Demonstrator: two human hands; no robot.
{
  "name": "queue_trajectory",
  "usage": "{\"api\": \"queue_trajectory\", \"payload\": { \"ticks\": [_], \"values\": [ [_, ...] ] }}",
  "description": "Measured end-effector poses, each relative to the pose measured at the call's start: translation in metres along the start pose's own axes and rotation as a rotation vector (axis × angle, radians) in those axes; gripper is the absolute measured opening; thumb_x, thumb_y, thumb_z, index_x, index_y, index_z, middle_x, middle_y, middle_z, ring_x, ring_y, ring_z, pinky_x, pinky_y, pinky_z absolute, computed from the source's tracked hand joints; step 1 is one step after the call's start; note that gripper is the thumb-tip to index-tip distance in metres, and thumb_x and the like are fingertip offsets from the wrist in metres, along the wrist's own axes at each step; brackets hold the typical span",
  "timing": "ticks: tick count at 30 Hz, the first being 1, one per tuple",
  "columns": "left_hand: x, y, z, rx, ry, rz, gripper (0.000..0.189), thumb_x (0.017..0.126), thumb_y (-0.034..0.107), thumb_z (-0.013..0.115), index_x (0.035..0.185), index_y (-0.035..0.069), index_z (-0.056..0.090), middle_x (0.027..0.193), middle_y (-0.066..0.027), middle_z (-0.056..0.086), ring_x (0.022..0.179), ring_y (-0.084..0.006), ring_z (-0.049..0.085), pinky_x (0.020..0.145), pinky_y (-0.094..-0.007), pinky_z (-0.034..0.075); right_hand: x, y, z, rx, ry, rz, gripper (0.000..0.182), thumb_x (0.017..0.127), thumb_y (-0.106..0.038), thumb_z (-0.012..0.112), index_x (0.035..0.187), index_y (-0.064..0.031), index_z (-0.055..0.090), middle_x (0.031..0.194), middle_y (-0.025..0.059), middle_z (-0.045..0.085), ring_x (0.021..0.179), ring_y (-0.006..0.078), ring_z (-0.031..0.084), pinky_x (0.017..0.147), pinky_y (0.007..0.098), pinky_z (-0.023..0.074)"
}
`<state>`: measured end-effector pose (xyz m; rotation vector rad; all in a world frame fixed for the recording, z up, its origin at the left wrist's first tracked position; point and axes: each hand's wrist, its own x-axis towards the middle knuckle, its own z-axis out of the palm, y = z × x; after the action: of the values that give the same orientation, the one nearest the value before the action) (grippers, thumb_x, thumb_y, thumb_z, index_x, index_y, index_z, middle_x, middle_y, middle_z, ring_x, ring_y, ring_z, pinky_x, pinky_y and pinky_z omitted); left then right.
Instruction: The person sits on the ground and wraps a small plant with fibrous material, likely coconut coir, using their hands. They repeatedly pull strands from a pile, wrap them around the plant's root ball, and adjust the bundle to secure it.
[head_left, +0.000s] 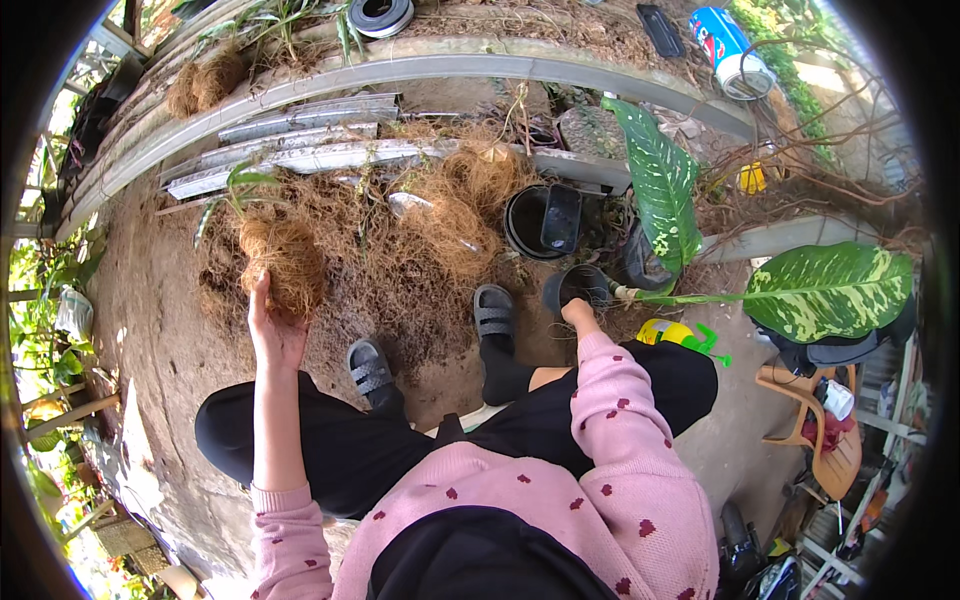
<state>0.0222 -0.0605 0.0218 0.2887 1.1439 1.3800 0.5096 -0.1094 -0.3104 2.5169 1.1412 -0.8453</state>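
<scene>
My left hand (276, 330) holds a ball of brown coconut fibre (283, 262) from below, raised over the ground at the left. A small green plant (244, 184) sticks out of its top. Over to the right, my right hand (579, 312) is at the near rim of a small dark plant pot (553, 291); its fingers are hidden, so I cannot see whether they grip the pot or something inside. Between my hands and farther off lies a heap of loose coir fibre (450, 232). Behind the small pot stands a larger black pot (521, 225) with a smartphone (561, 217) on its top.
Variegated leaves (829, 292) spread at the right. A yellow spray bottle (667, 331) lies beside my knee. Metal rails (450, 67) cross the far side, with a blue can (731, 52) and a roll of wire or tape (381, 15) beyond. A wooden chair (821, 427) is at the right.
</scene>
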Motion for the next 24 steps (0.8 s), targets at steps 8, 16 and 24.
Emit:
{"api": "queue_trajectory", "payload": {
  "ticks": [8, 16, 24],
  "values": [
    [0.015, -0.007, -0.012, 0.007, -0.038, -0.051, 0.052, 0.085, 0.038, 0.058, 0.126, 0.008, 0.045, 0.122, -0.0114, 0.054, 0.108, -0.0249, 0.054, 0.086, -0.0381, 0.047, -0.025, -0.024, -0.024, 0.011, -0.014, -0.014, 0.026, 0.080, -0.017, 0.055, 0.098, -0.0030, 0.067, 0.121, 0.0174, 0.052, 0.115, 0.0326, 0.049, 0.094, 0.0428, 0.0422],
    [0.008, -0.007, 0.006, 0.002, -0.036, -0.032, 0.051, 0.085, 0.031, 0.061, 0.125, 0.006, 0.044, 0.118, -0.0106, 0.055, 0.106, -0.0237, 0.056, 0.085, -0.0394, 0.051, -0.037, 0.000, -0.039, -0.100, 0.002, -0.039, 0.035, 0.083, -0.020, 0.047, 0.114, -0.0093, 0.061, 0.135, 0.0103, 0.044, 0.127, 0.0314, 0.036, 0.101, 0.0491, 0.0319],
    [0.026, -0.015, 0.003, -0.083, -0.122, -0.061, 0.048, 0.083, 0.033, 0.064, 0.121, 0.008, 0.048, 0.115, -0.0067, 0.057, 0.102, -0.0208, 0.057, 0.083, -0.0366, 0.049, -0.002, 0.012, -0.064, -0.032, 0.032, -0.154, 0.028, 0.073, -0.016, 0.056, 0.095, -0.0035, 0.068, 0.109, 0.0221, 0.061, 0.106, 0.0384, 0.056, 0.099, 0.0590, 0.0303]
  ]
}}
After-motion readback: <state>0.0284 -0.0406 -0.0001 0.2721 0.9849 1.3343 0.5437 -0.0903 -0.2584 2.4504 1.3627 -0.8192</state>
